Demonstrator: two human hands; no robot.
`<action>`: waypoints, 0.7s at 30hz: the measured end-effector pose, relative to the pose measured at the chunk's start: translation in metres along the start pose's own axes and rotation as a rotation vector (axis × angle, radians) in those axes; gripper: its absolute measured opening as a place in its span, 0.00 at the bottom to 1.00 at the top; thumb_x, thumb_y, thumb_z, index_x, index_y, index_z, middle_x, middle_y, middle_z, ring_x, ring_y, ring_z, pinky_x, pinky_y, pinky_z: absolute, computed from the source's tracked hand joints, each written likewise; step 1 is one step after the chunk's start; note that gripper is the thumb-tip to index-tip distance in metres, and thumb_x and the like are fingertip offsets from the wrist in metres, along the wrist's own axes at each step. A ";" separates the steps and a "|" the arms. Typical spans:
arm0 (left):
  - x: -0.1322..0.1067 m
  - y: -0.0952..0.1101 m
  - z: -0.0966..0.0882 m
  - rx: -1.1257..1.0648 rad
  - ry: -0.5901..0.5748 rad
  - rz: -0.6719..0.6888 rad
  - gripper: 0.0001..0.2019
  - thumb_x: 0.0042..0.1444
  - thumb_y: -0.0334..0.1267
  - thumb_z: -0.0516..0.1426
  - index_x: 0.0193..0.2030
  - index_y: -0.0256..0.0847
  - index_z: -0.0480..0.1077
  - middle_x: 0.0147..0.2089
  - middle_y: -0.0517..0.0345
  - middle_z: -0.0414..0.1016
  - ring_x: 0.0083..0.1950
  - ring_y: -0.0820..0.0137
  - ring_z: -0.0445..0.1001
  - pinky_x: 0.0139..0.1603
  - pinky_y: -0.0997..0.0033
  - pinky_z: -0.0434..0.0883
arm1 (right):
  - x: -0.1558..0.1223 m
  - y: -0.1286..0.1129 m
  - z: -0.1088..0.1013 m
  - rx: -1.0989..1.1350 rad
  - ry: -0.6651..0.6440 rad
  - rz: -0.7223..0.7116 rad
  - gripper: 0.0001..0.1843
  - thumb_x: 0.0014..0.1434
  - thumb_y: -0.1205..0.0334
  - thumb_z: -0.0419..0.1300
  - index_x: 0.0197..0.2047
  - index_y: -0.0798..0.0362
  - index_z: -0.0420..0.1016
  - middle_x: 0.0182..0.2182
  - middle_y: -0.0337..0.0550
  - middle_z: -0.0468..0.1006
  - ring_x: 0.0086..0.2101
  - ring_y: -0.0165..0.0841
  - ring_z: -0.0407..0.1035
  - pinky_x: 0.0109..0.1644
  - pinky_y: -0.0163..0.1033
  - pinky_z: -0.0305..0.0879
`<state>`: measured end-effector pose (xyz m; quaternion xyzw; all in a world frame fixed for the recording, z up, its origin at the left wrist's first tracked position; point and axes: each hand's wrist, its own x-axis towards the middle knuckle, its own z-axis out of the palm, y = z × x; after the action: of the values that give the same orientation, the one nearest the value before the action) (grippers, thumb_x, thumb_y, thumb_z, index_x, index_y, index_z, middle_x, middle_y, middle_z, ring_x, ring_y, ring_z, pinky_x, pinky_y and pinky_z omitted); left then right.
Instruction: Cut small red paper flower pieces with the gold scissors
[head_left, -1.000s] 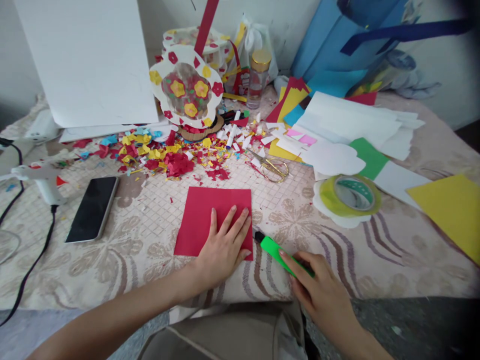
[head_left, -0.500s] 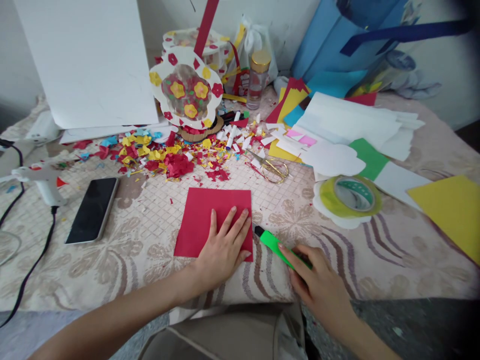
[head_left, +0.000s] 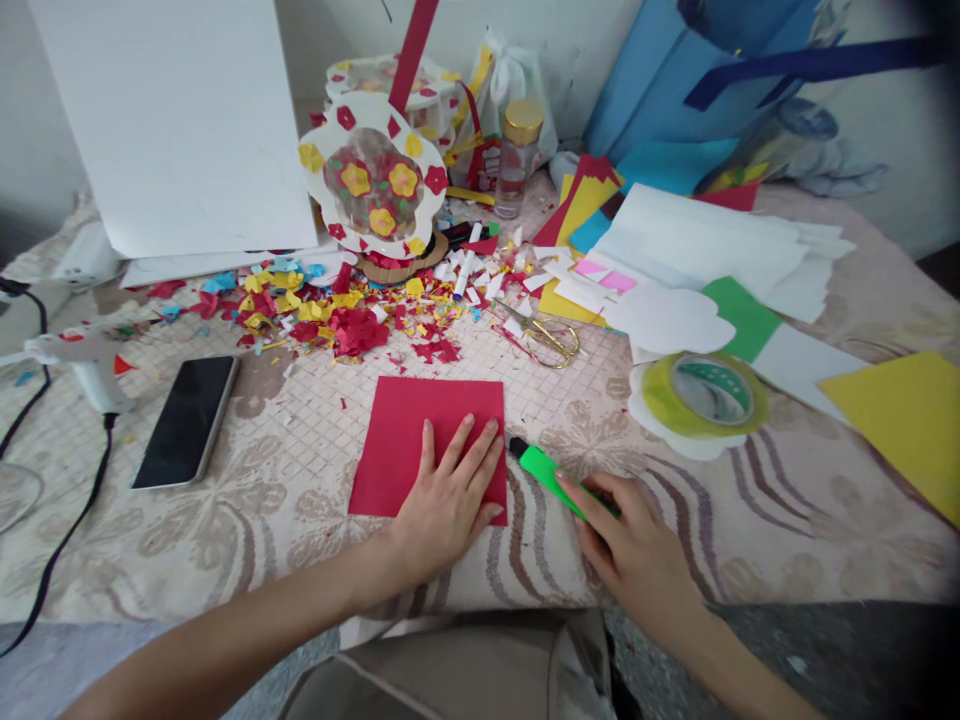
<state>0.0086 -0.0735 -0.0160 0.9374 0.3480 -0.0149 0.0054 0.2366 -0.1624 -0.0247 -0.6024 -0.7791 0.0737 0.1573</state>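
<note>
A square of red paper (head_left: 397, 440) lies flat on the patterned tablecloth in front of me. My left hand (head_left: 446, 490) rests on its right part with the fingers spread. In my right hand (head_left: 622, 530) is a green utility knife (head_left: 546, 470), its black tip pointing up and left at the paper's right edge. Whether the blade touches the paper is too small to tell. Beyond the paper lie gold-handled scissors (head_left: 544, 335), and a heap of red, yellow, blue and white paper scraps (head_left: 330, 315).
A phone (head_left: 187, 420) and a white glue gun (head_left: 86, 365) with a black cord lie at left. To the right are a tape roll (head_left: 664, 390), white paper (head_left: 682, 240) and yellow paper (head_left: 900, 415). A flower-decorated lantern (head_left: 375, 225) and a gold-capped bottle (head_left: 517, 160) stand behind.
My right hand and the knife have shifted slightly up along the paper's right edge. My left hand stays spread on the red paper.
</note>
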 end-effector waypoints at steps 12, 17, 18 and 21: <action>0.000 -0.001 -0.002 -0.024 -0.004 0.013 0.31 0.63 0.50 0.41 0.69 0.36 0.44 0.72 0.51 0.39 0.71 0.52 0.36 0.65 0.36 0.41 | 0.013 0.008 0.004 -0.005 0.038 -0.014 0.30 0.59 0.71 0.51 0.64 0.47 0.58 0.44 0.50 0.64 0.43 0.41 0.63 0.41 0.45 0.67; 0.000 -0.002 -0.003 -0.033 -0.008 0.017 0.31 0.63 0.50 0.41 0.68 0.35 0.45 0.72 0.51 0.39 0.71 0.51 0.36 0.65 0.36 0.41 | 0.020 0.012 0.004 -0.032 0.053 -0.003 0.28 0.59 0.69 0.51 0.63 0.47 0.61 0.44 0.50 0.66 0.42 0.41 0.64 0.39 0.45 0.68; 0.000 -0.002 -0.003 -0.033 -0.008 0.018 0.31 0.63 0.50 0.42 0.68 0.35 0.45 0.72 0.51 0.39 0.71 0.51 0.36 0.65 0.36 0.41 | 0.022 0.012 0.004 -0.037 0.061 -0.004 0.27 0.60 0.68 0.51 0.63 0.47 0.61 0.43 0.50 0.66 0.41 0.41 0.64 0.39 0.45 0.68; 0.000 -0.001 -0.004 -0.031 -0.015 0.016 0.31 0.63 0.50 0.42 0.69 0.35 0.45 0.72 0.51 0.38 0.71 0.51 0.36 0.65 0.36 0.41 | 0.027 0.014 0.004 -0.045 0.079 -0.009 0.27 0.60 0.67 0.51 0.62 0.46 0.62 0.43 0.50 0.66 0.41 0.40 0.64 0.40 0.44 0.68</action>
<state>0.0082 -0.0722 -0.0124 0.9398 0.3407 -0.0164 0.0226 0.2419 -0.1321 -0.0287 -0.6045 -0.7766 0.0316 0.1746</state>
